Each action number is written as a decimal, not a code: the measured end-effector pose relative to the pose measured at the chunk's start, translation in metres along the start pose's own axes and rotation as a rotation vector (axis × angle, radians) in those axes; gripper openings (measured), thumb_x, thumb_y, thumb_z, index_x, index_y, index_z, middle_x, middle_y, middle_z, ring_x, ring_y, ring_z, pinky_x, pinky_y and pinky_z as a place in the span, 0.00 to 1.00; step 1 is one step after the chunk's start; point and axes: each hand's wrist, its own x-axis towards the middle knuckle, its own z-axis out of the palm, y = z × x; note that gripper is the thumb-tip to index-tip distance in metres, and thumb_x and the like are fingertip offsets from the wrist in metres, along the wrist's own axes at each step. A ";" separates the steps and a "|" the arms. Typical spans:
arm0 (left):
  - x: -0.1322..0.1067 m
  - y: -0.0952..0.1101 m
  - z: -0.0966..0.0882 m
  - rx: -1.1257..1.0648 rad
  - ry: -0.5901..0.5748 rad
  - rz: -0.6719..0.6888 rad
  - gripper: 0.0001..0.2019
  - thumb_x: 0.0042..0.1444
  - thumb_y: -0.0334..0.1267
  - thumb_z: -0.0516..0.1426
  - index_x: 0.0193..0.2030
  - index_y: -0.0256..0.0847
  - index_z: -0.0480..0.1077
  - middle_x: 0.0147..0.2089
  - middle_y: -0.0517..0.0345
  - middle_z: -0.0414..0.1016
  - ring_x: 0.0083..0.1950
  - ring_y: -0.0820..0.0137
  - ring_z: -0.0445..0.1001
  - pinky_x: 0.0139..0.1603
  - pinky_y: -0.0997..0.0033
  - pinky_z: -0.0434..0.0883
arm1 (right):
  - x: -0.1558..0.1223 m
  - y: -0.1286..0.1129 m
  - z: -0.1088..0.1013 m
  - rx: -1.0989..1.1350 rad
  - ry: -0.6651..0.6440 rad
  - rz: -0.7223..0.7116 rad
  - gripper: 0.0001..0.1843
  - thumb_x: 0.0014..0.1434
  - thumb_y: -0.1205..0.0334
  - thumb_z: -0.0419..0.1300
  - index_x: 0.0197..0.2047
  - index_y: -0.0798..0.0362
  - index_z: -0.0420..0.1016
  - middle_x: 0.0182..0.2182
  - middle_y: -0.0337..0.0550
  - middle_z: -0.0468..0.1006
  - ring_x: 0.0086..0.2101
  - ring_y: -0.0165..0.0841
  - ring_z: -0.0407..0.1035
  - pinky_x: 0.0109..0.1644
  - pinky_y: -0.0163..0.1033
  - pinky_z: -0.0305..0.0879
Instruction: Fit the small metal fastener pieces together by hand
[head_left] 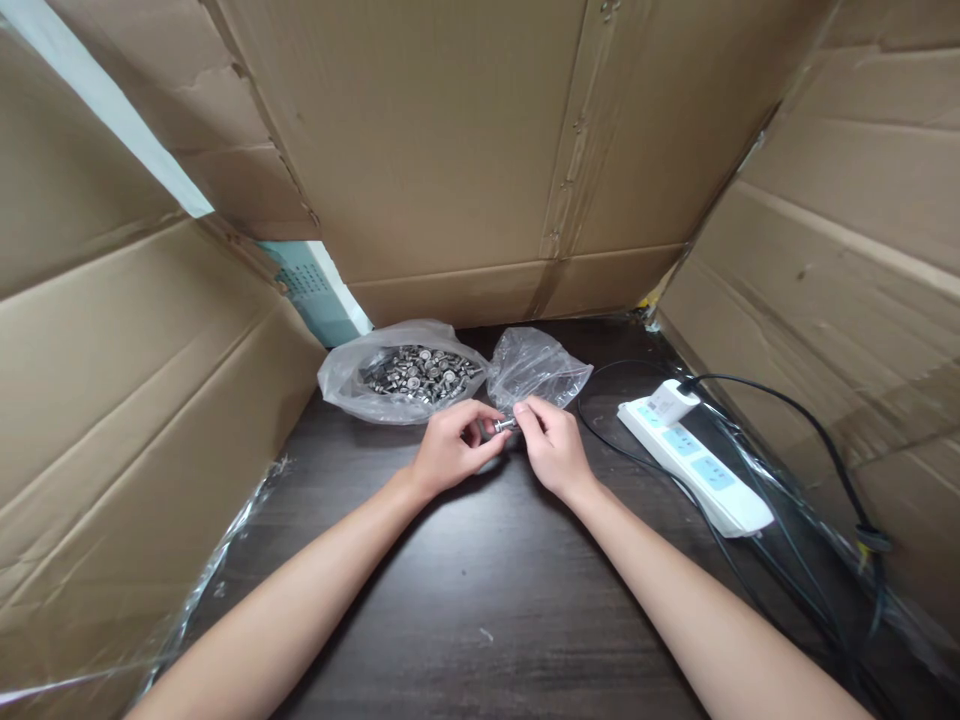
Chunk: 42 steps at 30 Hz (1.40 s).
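Note:
My left hand [452, 449] and my right hand [553, 446] meet over the dark wooden table [480, 590], fingertips pinched on one small silver metal part [505, 425] held between them. Just behind my left hand lies an open clear plastic bag [345, 375] filled with several small metal parts [420, 372]. A second clear plastic bag [536, 365], crumpled and seemingly empty, lies behind my right hand.
Cardboard walls enclose the table at the left [127, 420], back [450, 150] and right [840, 300]. A white power strip [697, 465] with a plugged-in charger [670, 402] and black cables [825, 440] lies at the right. Clear plastic film lines the table's edges.

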 end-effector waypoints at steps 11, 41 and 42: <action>0.001 -0.003 -0.001 0.016 0.025 0.028 0.09 0.62 0.39 0.65 0.46 0.38 0.80 0.33 0.57 0.77 0.27 0.77 0.68 0.30 0.76 0.68 | 0.000 -0.001 0.000 0.029 -0.046 -0.041 0.10 0.64 0.62 0.55 0.30 0.52 0.70 0.29 0.40 0.73 0.29 0.31 0.65 0.35 0.37 0.60; 0.000 -0.005 0.001 0.012 0.040 0.058 0.08 0.61 0.34 0.66 0.47 0.36 0.80 0.33 0.57 0.77 0.29 0.77 0.71 0.30 0.79 0.71 | 0.000 -0.001 0.001 -0.022 0.077 -0.047 0.23 0.70 0.57 0.54 0.22 0.52 0.63 0.21 0.38 0.65 0.25 0.29 0.60 0.32 0.37 0.55; 0.000 -0.006 0.001 0.011 0.039 0.056 0.08 0.61 0.34 0.66 0.47 0.36 0.80 0.33 0.57 0.77 0.29 0.77 0.71 0.30 0.79 0.71 | 0.000 -0.002 0.000 -0.013 0.088 -0.054 0.20 0.68 0.59 0.55 0.24 0.52 0.66 0.23 0.38 0.67 0.25 0.29 0.61 0.32 0.37 0.56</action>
